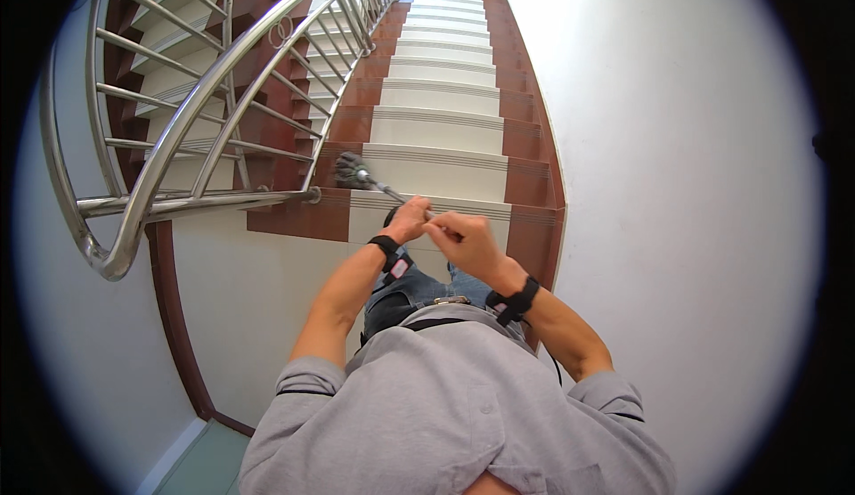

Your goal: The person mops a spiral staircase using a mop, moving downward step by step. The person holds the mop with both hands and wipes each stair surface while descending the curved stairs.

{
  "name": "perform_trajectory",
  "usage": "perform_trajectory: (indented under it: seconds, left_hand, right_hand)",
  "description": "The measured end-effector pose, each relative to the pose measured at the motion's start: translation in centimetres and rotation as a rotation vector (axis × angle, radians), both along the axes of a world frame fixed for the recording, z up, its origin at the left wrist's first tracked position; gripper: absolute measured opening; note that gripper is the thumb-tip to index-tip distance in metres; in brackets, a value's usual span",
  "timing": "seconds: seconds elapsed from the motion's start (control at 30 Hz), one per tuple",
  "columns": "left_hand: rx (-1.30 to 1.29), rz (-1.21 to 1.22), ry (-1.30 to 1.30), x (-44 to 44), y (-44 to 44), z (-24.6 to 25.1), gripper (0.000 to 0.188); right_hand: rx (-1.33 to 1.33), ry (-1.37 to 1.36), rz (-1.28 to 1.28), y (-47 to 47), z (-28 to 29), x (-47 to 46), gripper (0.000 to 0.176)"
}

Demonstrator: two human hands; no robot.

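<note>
A mop with a grey handle (393, 193) slants away from me towards the left. Its dark grey strand head (348, 170) lies over the red-brown left border of an upper stair, close to the foot of the railing, and looks slightly blurred. My left hand (409, 218) is wrapped around the handle, the lower of my two hands. Near the handle's top end my right hand (462, 236) grips it, close beside the left. Most of the handle between and under my fingers is hidden. Both wrists wear black straps.
A curved stainless steel railing (180, 127) runs along the left side. Cream stairs (437, 121) with grooved edges and red-brown borders lead down ahead. A white wall (668, 194) rises on the right. Another flight (177, 47) shows beyond the railing. Landing tiles (260, 261) lie around my feet.
</note>
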State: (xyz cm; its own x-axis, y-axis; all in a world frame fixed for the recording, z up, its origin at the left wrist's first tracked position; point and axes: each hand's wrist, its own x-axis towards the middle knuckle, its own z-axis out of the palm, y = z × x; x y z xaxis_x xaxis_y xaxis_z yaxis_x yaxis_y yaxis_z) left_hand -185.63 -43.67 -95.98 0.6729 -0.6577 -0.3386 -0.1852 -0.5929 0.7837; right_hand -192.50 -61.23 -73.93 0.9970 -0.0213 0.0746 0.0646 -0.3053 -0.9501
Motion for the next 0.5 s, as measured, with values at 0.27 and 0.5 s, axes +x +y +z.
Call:
perform_trajectory:
  seconds: [0.27,0.5]
  left_hand:
    - [-0.283,-0.321,0.247,-6.5,-21.9,4.0,0.031]
    - [-0.469,-0.370,0.130,-11.0,-26.7,4.5,0.027]
  right_hand:
    - [-0.192,0.162,-0.203,-12.3,6.9,-7.9,0.011]
    - [-0.202,0.111,-0.193,-13.2,3.7,-9.4,0.010]
